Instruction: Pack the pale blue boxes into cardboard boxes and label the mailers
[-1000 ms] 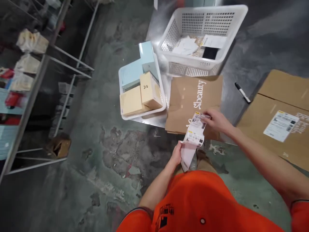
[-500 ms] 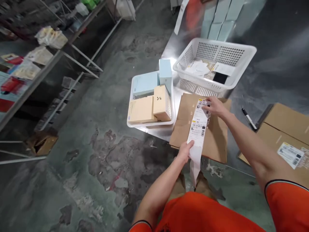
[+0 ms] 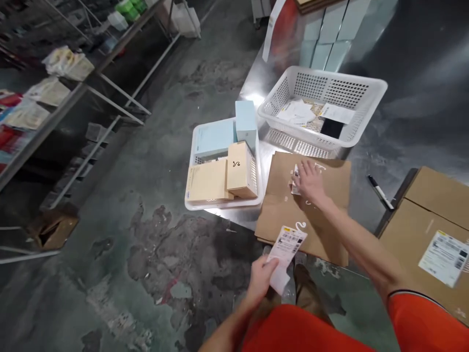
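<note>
My left hand (image 3: pixel 262 278) pinches a strip of printed labels (image 3: pixel 286 246) just off the near edge of the flat cardboard (image 3: pixel 274 215). On the upper part of that cardboard, my right hand (image 3: pixel 310 185) lies with its fingers spread over a white label (image 3: pixel 295 182), which it partly covers. White handwritten marks show on the cardboard beside the hand and near the strip. To the left stands a white basket (image 3: pixel 223 205) holding light blue boxes (image 3: pixel 216 138) and cream boxes (image 3: pixel 208 180).
Behind the cardboard, a second white basket (image 3: pixel 372 105) holds papers and a dark item. A marker (image 3: pixel 380 192) lies at the right, beside more cardboard (image 3: pixel 406 230) with a label. Light blue boxes (image 3: pixel 328 29) stand farther back. Shelving (image 3: pixel 69 100) is at the left.
The label strip has split: one label is now on the cardboard under my right hand, which has opened flat. My left hand moved down and left with the remaining strip.
</note>
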